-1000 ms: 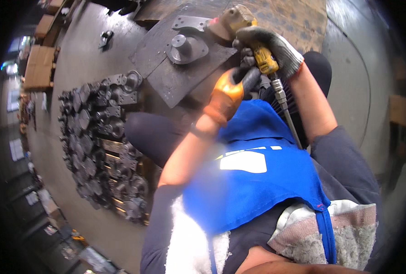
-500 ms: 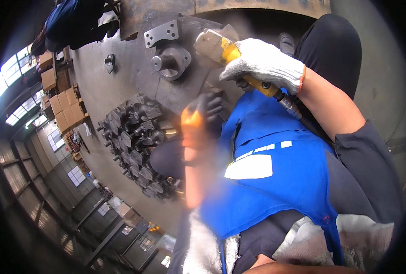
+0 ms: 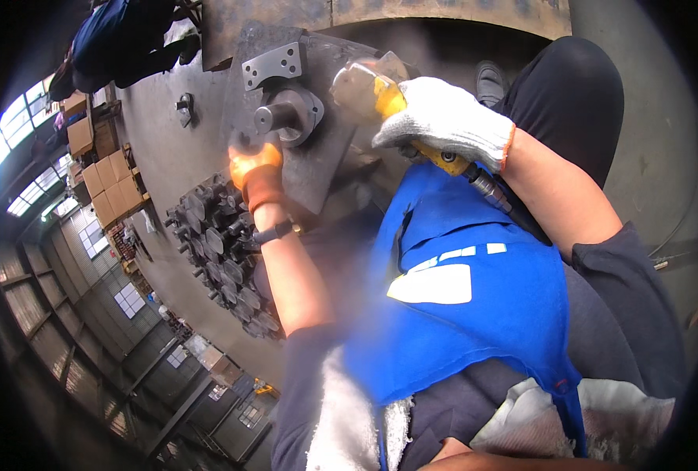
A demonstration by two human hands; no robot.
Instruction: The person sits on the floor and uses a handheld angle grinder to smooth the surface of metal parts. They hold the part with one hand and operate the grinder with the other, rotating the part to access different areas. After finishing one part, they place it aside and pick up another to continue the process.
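Observation:
In a white knit glove, my right hand (image 3: 451,118) is wrapped round a yellow pneumatic angle grinder (image 3: 388,98), whose guarded head points left over the dark metal worktable. My left hand (image 3: 255,163), in an orange glove with dark fingers, is by the near left side of a round flanged metal part (image 3: 306,114). That part stands on the table with its thick shaft toward my left hand. The left fingers are dark and blurred; whether they touch the part is unclear. Just beyond lies a curved metal plate (image 3: 273,66) with several holes.
A heap of dark flanged parts (image 3: 222,259) sits on the floor at left. Another metal part (image 3: 185,109) lies alone on the floor. Cardboard boxes (image 3: 112,182) are stacked farther left. A person (image 3: 125,47) is at the upper left. A wooden-topped surface (image 3: 451,9) borders the far side.
My left hand has swung up and left, from beside the apron to the flanged part's shaft. My right hand still holds the grinder in nearly the same place.

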